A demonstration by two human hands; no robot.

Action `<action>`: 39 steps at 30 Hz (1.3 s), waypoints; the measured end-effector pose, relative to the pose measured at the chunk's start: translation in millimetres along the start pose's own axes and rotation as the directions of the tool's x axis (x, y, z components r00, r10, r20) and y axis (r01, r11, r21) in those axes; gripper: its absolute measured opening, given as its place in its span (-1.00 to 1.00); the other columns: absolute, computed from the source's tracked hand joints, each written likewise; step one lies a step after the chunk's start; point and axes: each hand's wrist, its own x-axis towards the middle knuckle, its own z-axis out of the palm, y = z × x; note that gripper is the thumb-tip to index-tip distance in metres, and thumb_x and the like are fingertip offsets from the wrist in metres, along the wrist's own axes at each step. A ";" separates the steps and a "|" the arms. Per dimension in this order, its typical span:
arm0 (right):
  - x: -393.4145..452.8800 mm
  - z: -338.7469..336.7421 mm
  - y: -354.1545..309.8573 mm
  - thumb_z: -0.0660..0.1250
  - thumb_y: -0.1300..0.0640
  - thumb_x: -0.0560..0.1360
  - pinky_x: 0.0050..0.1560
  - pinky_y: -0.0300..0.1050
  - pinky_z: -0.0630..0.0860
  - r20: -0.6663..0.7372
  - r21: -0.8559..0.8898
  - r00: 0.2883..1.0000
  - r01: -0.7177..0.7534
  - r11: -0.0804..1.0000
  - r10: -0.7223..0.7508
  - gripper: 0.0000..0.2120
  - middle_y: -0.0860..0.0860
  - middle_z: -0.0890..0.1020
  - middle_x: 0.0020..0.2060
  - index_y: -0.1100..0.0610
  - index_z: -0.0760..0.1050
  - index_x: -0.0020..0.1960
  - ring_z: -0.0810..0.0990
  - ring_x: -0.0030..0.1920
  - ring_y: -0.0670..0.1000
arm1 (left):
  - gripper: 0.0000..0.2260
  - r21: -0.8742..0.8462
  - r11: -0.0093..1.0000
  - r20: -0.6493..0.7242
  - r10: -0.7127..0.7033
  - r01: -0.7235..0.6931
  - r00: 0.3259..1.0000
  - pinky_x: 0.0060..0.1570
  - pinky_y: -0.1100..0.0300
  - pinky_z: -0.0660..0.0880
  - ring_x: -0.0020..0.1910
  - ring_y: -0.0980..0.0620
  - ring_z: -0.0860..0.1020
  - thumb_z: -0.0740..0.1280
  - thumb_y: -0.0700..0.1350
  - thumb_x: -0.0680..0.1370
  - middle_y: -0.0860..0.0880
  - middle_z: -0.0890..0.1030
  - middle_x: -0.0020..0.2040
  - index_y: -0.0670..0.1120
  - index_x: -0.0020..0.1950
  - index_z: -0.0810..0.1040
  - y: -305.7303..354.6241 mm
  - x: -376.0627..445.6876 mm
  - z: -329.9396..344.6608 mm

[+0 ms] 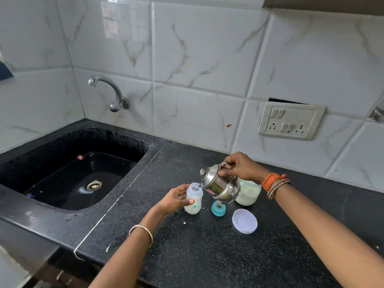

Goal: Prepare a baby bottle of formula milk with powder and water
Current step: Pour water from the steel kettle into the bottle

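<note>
On the black bench (207, 256), right of the sink (68, 173), the left hand (173, 199) wraps its grip round the open baby bottle (194, 201) standing upright. The right hand (239, 166) pinches the handle of a steel kettle (220, 185), tilted with its spout at the bottle's mouth. Just right lie the teal bottle cap (218, 208), a white lid (244, 221) and the powder jar (249, 193).

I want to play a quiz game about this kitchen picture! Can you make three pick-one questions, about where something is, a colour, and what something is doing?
1. Where is the white lid?
A. in the sink
B. on the counter
C. on the jar

2. What colour is the bottle ring?
A. red
B. yellow
C. teal

3. The kettle is:
A. tilted over the bottle
B. upright on the counter
C. in the sink

Answers:
1 B: the white lid lies on the counter.
2 C: the bottle ring looks teal.
3 A: the right hand tips the kettle over the bottle, which the left hand steadies.
</note>
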 end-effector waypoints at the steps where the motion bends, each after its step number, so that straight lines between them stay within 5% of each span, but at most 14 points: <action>1: -1.3 1.7 2.5 0.47 0.29 0.40 -0.24 -0.29 0.42 -0.006 0.017 1.000 0.000 1.000 0.000 -0.59 -0.14 0.48 -0.54 0.09 0.30 -0.45 0.49 -0.39 -0.26 | -0.54 0.001 1.000 0.003 -0.002 0.002 1.000 0.38 -0.09 0.35 0.28 0.01 0.50 0.40 -0.33 0.45 -0.03 0.54 0.27 -0.02 0.28 0.41 0.7 -0.7 -0.2; 8: -11.2 20.0 30.4 0.43 0.37 0.41 -0.33 -0.33 0.48 -0.081 0.298 0.995 -0.035 0.954 0.062 -0.60 -0.05 0.61 -0.40 0.12 0.30 -0.44 0.60 -0.23 -0.15 | -0.36 0.010 0.999 0.033 -0.034 0.033 0.999 0.36 0.02 0.36 0.37 -0.03 0.40 0.32 -0.43 0.46 -0.07 0.38 0.40 -0.11 0.47 0.18 14.6 -9.7 -2.4; 13: -13.8 28.8 47.0 0.40 0.37 0.43 -0.07 0.04 0.57 -0.108 0.472 0.986 -0.060 0.880 0.125 -0.61 0.29 0.63 -0.19 0.11 0.31 -0.43 0.63 -0.01 0.13 | -0.46 0.042 0.999 -0.090 0.017 -0.013 0.996 0.41 0.07 0.29 0.40 0.02 0.34 0.22 -0.48 0.45 -0.05 0.41 0.39 -0.13 0.40 0.34 24.8 -12.5 -8.8; 17: -11.8 27.1 53.8 0.33 0.42 0.47 -0.24 -0.06 0.58 -0.128 0.644 0.976 -0.054 0.763 0.177 -0.63 0.03 0.62 -0.34 0.12 0.30 -0.39 0.64 -0.22 -0.03 | -0.69 0.089 0.986 -0.287 0.159 -0.139 0.945 -0.03 0.47 0.46 0.16 0.05 0.50 0.28 -0.32 0.52 -0.05 0.56 0.18 -0.13 0.26 0.50 53.6 -6.2 -7.6; 22: 6.7 8.4 46.3 0.28 0.42 0.49 -0.40 -0.14 0.59 -0.181 0.777 0.966 0.026 0.628 0.184 -0.66 -0.04 0.59 -0.43 0.13 0.29 -0.35 0.63 -0.33 -0.09 | -0.72 0.192 0.958 -0.152 0.245 -0.215 0.957 -0.03 0.34 0.48 -0.03 0.09 0.57 0.23 -0.05 0.60 -0.07 0.64 0.03 -0.16 0.18 0.58 105.0 33.4 5.2; 25: 24.7 0.2 47.2 0.28 0.42 0.49 -0.44 -0.16 0.56 -0.207 0.824 0.952 0.045 0.565 0.226 -0.66 -0.05 0.56 -0.45 0.12 0.30 -0.34 0.59 -0.35 -0.08 | -0.74 0.084 0.978 -0.172 0.201 -0.189 0.964 -0.21 0.35 0.46 -0.14 0.08 0.55 0.20 -0.10 0.62 -0.12 0.61 -0.05 -0.22 0.14 0.57 118.2 66.7 12.6; 28: 50.6 -10.8 53.3 0.30 0.41 0.49 -0.40 -0.15 0.56 -0.220 0.838 0.927 0.021 0.545 0.302 -0.68 -0.05 0.55 -0.43 0.12 0.33 -0.33 0.57 -0.34 -0.07 | -0.79 -0.036 0.994 -0.159 0.093 -0.100 0.983 -0.14 0.22 0.49 -0.09 0.03 0.58 0.20 -0.09 0.62 -0.12 0.62 -0.07 -0.15 0.03 0.59 126.1 100.9 10.3; 30: 69.3 -21.3 58.7 0.32 0.40 0.48 -0.31 -0.12 0.56 -0.211 0.822 0.919 -0.017 0.569 0.333 -0.71 -0.02 0.55 -0.39 0.13 0.37 -0.31 0.56 -0.29 -0.06 | -0.82 -0.104 0.993 -0.148 0.043 -0.059 0.988 -0.04 0.15 0.51 -0.04 -0.03 0.57 0.22 -0.11 0.61 -0.13 0.62 -0.07 -0.13 -0.01 0.60 127.5 125.6 5.8; 35: 123.7 -36.9 90.2 0.40 0.40 0.43 -0.11 -0.05 0.50 -0.195 0.703 0.904 -0.143 0.697 0.381 -0.75 0.04 0.53 -0.30 0.13 0.44 -0.28 0.54 -0.18 -0.01 | -0.74 -0.226 0.974 -0.253 -0.061 0.002 0.965 -0.27 0.34 0.58 -0.20 0.05 0.56 0.25 -0.19 0.59 -0.17 0.60 -0.08 -0.35 0.17 0.52 113.2 187.5 2.2; 39: 159.7 -30.0 122.6 0.38 0.39 0.45 -0.07 -0.07 0.52 -0.167 0.681 0.888 -0.210 0.702 0.428 -0.79 0.01 0.55 -0.27 0.12 0.47 -0.23 0.55 -0.18 -0.04 | -0.77 -0.333 0.942 -0.330 -0.147 0.031 0.932 -0.23 0.34 0.59 -0.21 0.05 0.57 0.25 -0.21 0.59 -0.12 0.59 -0.19 -0.34 0.14 0.54 91.3 231.7 3.3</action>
